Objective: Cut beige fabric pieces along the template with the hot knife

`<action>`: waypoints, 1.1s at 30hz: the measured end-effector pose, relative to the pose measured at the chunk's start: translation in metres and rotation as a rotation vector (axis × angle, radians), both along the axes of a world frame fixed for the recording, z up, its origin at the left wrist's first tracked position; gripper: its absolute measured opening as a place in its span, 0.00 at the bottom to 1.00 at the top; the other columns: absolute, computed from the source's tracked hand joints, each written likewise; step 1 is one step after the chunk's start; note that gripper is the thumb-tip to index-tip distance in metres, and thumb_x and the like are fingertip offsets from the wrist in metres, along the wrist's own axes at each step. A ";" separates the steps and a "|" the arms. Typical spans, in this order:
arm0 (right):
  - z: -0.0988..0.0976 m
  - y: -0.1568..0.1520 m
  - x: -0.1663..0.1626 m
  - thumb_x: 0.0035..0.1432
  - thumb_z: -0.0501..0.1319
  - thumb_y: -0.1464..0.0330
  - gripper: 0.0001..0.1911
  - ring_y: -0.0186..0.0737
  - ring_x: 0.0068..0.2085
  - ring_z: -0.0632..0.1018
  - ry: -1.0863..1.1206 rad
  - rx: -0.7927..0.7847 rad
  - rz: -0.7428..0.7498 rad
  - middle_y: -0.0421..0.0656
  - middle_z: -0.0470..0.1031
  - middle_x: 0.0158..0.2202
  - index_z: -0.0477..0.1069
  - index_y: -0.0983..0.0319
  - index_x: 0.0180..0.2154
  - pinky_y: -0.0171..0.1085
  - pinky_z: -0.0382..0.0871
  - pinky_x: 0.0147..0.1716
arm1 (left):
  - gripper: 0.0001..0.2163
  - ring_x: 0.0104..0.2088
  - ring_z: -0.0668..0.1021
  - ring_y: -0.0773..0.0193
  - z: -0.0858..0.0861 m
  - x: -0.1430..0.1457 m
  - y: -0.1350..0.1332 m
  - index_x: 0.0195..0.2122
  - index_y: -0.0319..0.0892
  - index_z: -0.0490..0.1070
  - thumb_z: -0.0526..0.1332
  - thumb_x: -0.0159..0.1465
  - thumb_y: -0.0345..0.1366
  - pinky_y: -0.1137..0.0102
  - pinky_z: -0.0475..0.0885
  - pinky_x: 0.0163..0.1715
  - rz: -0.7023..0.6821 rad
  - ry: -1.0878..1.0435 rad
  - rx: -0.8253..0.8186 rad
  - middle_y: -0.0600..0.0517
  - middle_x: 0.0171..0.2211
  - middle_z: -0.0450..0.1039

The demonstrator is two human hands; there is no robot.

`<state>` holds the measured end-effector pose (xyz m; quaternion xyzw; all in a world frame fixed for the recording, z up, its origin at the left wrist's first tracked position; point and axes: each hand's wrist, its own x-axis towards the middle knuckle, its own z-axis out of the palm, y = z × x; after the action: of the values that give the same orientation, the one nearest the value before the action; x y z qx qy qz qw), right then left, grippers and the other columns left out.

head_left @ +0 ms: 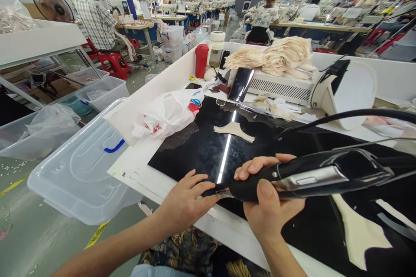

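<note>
My right hand (269,203) is wrapped round a black hand-held tool (312,177) with a silver panel and a thick black cable (341,117). The tool's tip points left at the near edge of a glossy black work mat (201,147). My left hand (188,201) rests at that tip, fingers pressed down on a small dark piece I cannot make out. A beige cut fabric piece (234,131) lies on the mat farther back.
A white plastic bag (169,114), a red cup (201,60), a phone (241,84) and a stack of beige pieces (279,56) on a white machine sit behind. Clear plastic bins (84,169) stand left of the table. People work at far tables.
</note>
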<state>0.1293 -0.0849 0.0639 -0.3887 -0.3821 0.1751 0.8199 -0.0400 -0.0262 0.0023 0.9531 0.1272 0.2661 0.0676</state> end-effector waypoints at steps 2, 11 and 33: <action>-0.001 -0.001 -0.001 0.61 0.67 0.70 0.19 0.36 0.31 0.76 -0.009 -0.007 -0.011 0.36 0.72 0.34 0.67 0.54 0.52 0.42 0.76 0.32 | 0.10 0.55 0.79 0.55 -0.001 0.000 0.000 0.53 0.48 0.78 0.62 0.73 0.33 0.50 0.73 0.61 0.000 -0.012 -0.004 0.51 0.49 0.80; 0.007 0.000 -0.001 0.59 0.67 0.69 0.18 0.36 0.28 0.75 0.021 0.010 -0.063 0.36 0.73 0.32 0.68 0.55 0.50 0.41 0.75 0.28 | 0.09 0.55 0.78 0.58 0.004 -0.004 0.001 0.50 0.44 0.78 0.59 0.73 0.32 0.54 0.70 0.65 0.002 -0.067 -0.122 0.49 0.50 0.80; 0.021 -0.009 0.014 0.55 0.71 0.68 0.20 0.37 0.27 0.75 0.027 0.015 -0.147 0.36 0.74 0.31 0.70 0.56 0.49 0.41 0.74 0.27 | 0.09 0.57 0.76 0.55 0.013 0.015 0.033 0.51 0.43 0.77 0.58 0.74 0.31 0.49 0.68 0.65 -0.120 0.033 -0.141 0.49 0.51 0.79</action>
<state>0.1431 -0.0939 0.0847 -0.4071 -0.3428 0.1164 0.8386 -0.0254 0.0066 0.0152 0.9561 0.0896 0.2364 0.1481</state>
